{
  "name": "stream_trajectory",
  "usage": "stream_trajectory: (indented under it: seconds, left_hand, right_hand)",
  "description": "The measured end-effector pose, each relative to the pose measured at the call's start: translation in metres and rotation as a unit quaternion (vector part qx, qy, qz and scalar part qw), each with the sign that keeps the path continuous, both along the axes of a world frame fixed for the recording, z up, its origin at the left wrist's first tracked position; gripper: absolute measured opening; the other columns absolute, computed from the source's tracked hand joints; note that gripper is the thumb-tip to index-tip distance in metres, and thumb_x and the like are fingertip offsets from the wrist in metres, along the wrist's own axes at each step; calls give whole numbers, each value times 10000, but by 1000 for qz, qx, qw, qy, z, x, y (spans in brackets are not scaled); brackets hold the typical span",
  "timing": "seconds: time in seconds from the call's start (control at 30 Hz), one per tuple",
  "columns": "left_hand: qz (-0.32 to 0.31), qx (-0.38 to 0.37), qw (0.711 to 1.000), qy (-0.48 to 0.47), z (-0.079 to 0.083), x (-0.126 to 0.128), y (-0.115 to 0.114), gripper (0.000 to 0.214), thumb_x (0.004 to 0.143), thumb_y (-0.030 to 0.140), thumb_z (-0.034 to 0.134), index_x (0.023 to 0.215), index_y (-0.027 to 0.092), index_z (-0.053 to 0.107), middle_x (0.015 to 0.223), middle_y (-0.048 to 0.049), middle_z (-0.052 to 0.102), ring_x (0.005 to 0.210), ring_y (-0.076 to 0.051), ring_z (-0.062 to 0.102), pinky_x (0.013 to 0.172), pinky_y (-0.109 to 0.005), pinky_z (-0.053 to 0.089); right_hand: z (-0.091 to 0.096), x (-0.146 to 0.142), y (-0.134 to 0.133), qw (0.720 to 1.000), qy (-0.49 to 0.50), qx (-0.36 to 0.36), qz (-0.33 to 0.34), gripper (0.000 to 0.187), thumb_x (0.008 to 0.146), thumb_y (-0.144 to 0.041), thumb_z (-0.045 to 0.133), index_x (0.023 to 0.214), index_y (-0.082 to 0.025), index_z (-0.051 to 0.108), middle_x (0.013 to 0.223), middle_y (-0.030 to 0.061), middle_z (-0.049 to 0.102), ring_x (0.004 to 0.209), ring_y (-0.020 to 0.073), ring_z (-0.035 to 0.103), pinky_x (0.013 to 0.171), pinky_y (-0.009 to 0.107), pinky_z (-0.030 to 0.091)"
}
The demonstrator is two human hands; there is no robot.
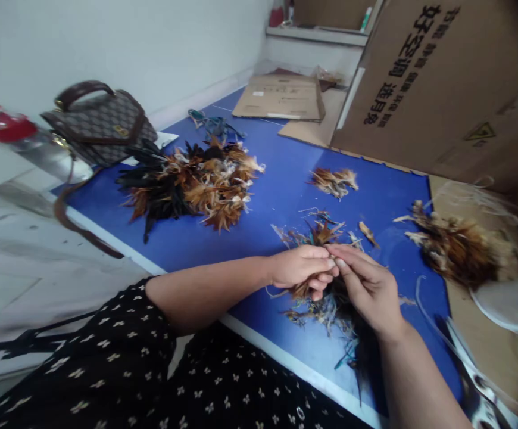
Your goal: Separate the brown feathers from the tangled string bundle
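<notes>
My left hand (301, 268) and my right hand (368, 286) meet fingertip to fingertip over the blue table (277, 196). Both are closed in a pinch on a small bunch of brown and dark feathers (306, 290) that hangs below them. Loose feathers (325, 313) lie under and just behind my hands. A large heap of black, brown and tan feathers (192, 185) rests at the table's left. A smaller tuft (334, 180) lies further back in the middle.
A patterned handbag (100, 125) and a red-capped bottle (27, 140) sit at the left edge. Cardboard boxes (437, 83) stand at the back right, flat cardboard (281, 96) behind. Another feather pile (459, 247) lies on cardboard to the right.
</notes>
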State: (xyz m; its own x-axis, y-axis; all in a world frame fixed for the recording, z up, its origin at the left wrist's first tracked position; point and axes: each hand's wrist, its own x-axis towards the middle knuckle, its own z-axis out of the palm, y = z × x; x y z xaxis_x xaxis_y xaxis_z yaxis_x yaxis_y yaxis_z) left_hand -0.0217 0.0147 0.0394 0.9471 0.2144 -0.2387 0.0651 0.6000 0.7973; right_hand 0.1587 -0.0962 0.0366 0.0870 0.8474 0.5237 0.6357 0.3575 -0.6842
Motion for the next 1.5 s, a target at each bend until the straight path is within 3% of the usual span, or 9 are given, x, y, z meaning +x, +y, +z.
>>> stream_trajectory:
  seconds: [0.13,0.3,0.4,0.5,0.63,0.8,1.07,1.3,1.5]
  left_hand:
    - [37,18,999,-34,1,0,3,315,1121,436,735,970,192,607,771,83,468,573,-52,398,610,-274,545]
    - [97,31,990,-93,-1,1,10,369,1097,497,789,967,185,640,762,63,487,605,-60,430,608,-250,513]
    - [118,70,986,-93,-4,1,9,380,1108,520,781,981,181,666,761,40,532,628,-72,473,625,-250,502]
    - [126,121,980,-96,-4,0,7,368,1122,512,756,985,179,680,793,14,588,670,-88,537,661,-261,511]
    - [125,171,972,-104,-1,1,7,342,1139,494,709,1015,175,708,830,-14,640,747,-117,596,731,-279,526]
    - [158,214,960,-89,8,1,7,361,1164,516,627,1063,184,725,757,21,558,697,-116,505,686,-274,441]
    - [208,335,904,-168,31,-5,-15,305,1193,423,565,1058,194,716,1090,-95,724,746,-120,587,799,-352,550]
    - [271,351,890,-109,39,-10,-9,263,1203,352,509,1074,199,679,1198,-101,712,813,-122,610,859,-318,578]
    - [274,366,880,-127,37,-12,-7,287,1211,358,484,1040,212,662,1066,-70,694,808,-138,622,867,-327,571]
  right_hand:
    - [26,7,-8,999,-31,-3,-33,304,1147,-305,703,1384,-278,890,1387,97,888,1273,251,865,1131,466,726]
    - [53,60,-49,945,-217,-52,-241,296,1137,-462,703,1231,-265,903,1225,115,872,1110,279,830,1051,464,685]
    - [41,91,-80,878,-333,-173,-298,337,1092,-484,685,1094,-220,894,1064,164,823,1018,336,776,1002,513,649]
    - [16,105,-102,860,-349,-220,-300,241,991,-394,727,862,-219,830,860,160,751,853,330,716,892,510,628]
    - [0,109,-113,867,-325,-203,-319,216,990,-325,620,870,-236,776,932,160,791,861,317,738,860,472,618]
    - [19,99,-113,883,-245,-137,-377,283,1070,-506,637,1112,-254,761,910,78,847,719,262,773,680,378,583]
    - [32,26,-59,948,-212,-93,-218,403,1117,-632,664,1069,-255,798,834,52,824,664,217,765,577,331,525]
    - [42,12,-40,947,-282,-63,-138,635,1116,-707,620,1465,-193,749,1044,98,786,827,251,741,740,401,582]
    - [51,14,-46,943,-261,8,-205,249,1142,-371,690,1276,-226,840,1115,100,850,859,238,756,800,412,586]
